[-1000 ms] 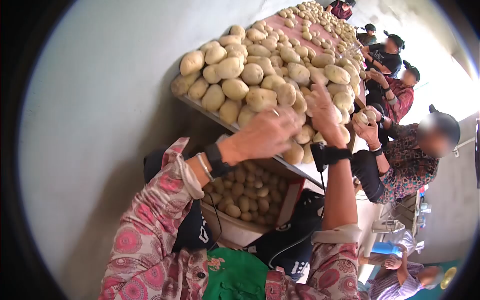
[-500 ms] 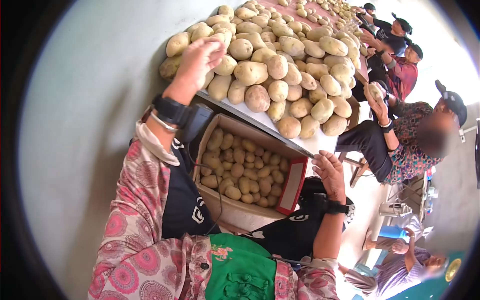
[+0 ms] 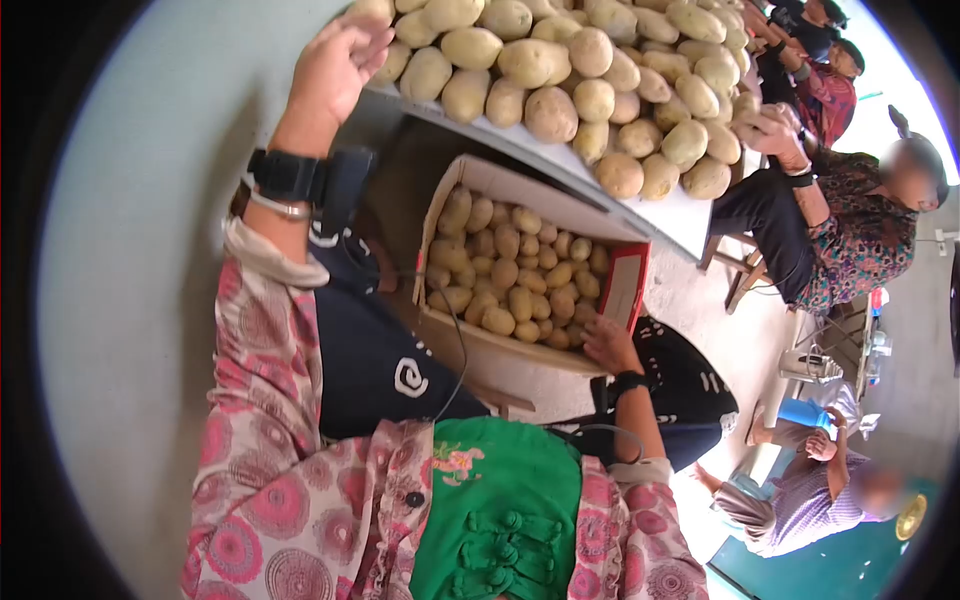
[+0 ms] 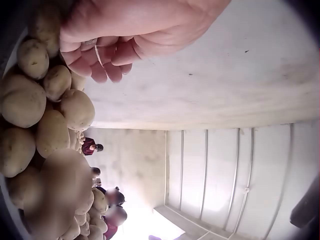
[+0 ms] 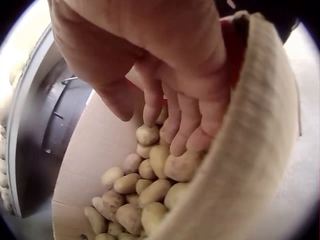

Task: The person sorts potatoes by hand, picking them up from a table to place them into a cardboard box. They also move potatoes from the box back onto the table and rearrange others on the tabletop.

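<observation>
Potatoes [image 3: 525, 62] are heaped on the table, right up to its near edge. My left hand [image 3: 335, 65] is raised beside the left end of this heap, its fingers loosely bent. The left wrist view shows the same hand [image 4: 140, 30] next to several potatoes [image 4: 45, 120], holding none. Below the table edge stands a cardboard box [image 3: 500, 175] with smaller potatoes [image 3: 510, 270] in it. My right hand [image 3: 612, 345] reaches over the box's near right rim. In the right wrist view its fingers [image 5: 187, 120] hang down inside, the tips right at the top potatoes [image 5: 182, 165].
A grey wall [image 3: 150, 250] runs along the left. The table edge [image 3: 590, 180] overhangs the box's far side. A seated person [image 3: 850, 220] works at the heap on the right, with others farther back. A thin cable [image 3: 460, 340] hangs across my lap.
My right hand has come from the potato heap down to the box. The left hand has moved from the heap's front to its left end. The head view has tilted lower.
</observation>
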`<action>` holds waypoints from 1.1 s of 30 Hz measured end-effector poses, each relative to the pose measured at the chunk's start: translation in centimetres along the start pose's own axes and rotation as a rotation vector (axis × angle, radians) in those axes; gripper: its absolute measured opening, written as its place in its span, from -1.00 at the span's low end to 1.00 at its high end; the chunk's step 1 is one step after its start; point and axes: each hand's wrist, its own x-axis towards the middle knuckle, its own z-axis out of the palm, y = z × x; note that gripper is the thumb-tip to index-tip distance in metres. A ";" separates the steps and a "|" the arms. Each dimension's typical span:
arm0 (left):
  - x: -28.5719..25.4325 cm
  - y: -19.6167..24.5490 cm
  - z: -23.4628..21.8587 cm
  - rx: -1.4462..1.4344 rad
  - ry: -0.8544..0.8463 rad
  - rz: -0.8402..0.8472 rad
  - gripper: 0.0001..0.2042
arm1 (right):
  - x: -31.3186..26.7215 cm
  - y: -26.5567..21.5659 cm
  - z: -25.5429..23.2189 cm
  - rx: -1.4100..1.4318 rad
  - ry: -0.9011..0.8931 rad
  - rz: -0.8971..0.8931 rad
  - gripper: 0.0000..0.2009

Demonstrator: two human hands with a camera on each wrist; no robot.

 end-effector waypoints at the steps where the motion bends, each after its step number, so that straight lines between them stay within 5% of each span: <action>1: -0.9 0.3 0.9 0.008 0.061 0.033 -0.80 | 0.6 0.6 0.0 0.098 0.079 0.059 -0.61; 3: -1.7 0.7 1.2 -0.031 0.165 0.049 -0.77 | 1.2 1.0 -0.9 0.135 -0.019 0.069 -0.60; 5: -1.4 0.5 -0.7 -0.163 0.021 0.046 -0.76 | -0.7 -2.0 2.6 0.060 0.057 0.045 -0.63; 11: -2.4 2.4 -1.3 -0.232 0.045 0.092 -0.78 | -6.4 -15.7 14.5 -0.399 0.228 -0.842 -0.88; 15: -2.8 2.8 -1.9 -0.256 0.067 0.086 -0.77 | -8.0 -21.4 19.3 -0.913 0.621 -1.071 -0.72; 17: -2.9 3.0 -2.6 -0.244 0.076 0.077 -0.77 | -7.0 -22.6 20.3 -1.002 0.543 -1.222 -0.60; 20: -2.5 3.3 -2.7 -0.275 0.095 0.031 -0.81 | -5.7 -23.4 21.7 -1.115 0.532 -1.090 -0.58; 22: -2.6 3.4 -2.4 -0.359 0.107 0.000 -0.86 | -5.0 -23.3 21.7 -1.475 0.628 -1.168 -0.56; 24: -1.7 2.7 -3.1 -0.556 -0.113 -0.103 -0.91 | -3.8 -23.0 21.0 -1.550 0.594 -1.075 -0.58; 25: -0.6 1.5 -4.8 -0.579 -0.326 -0.090 -0.88 | -1.8 -21.1 19.2 -1.503 0.637 -1.370 -0.57; 26: -1.0 1.5 -4.1 -0.534 -0.312 -0.042 -0.87 | -2.4 -20.9 19.7 -1.473 0.667 -1.429 -0.55; 28: -0.4 1.0 -4.7 -0.476 -0.186 -0.027 -0.86 | -3.8 -21.0 20.6 -1.328 0.683 -1.144 -0.48; 31: -1.1 2.0 -4.2 -0.398 0.005 0.015 -0.86 | -5.3 -21.8 21.2 -1.249 0.593 -1.187 -0.44; 33: -0.8 2.1 -4.9 -0.377 -0.025 0.032 -0.85 | -5.0 -22.1 21.0 -1.257 0.587 -1.201 -0.45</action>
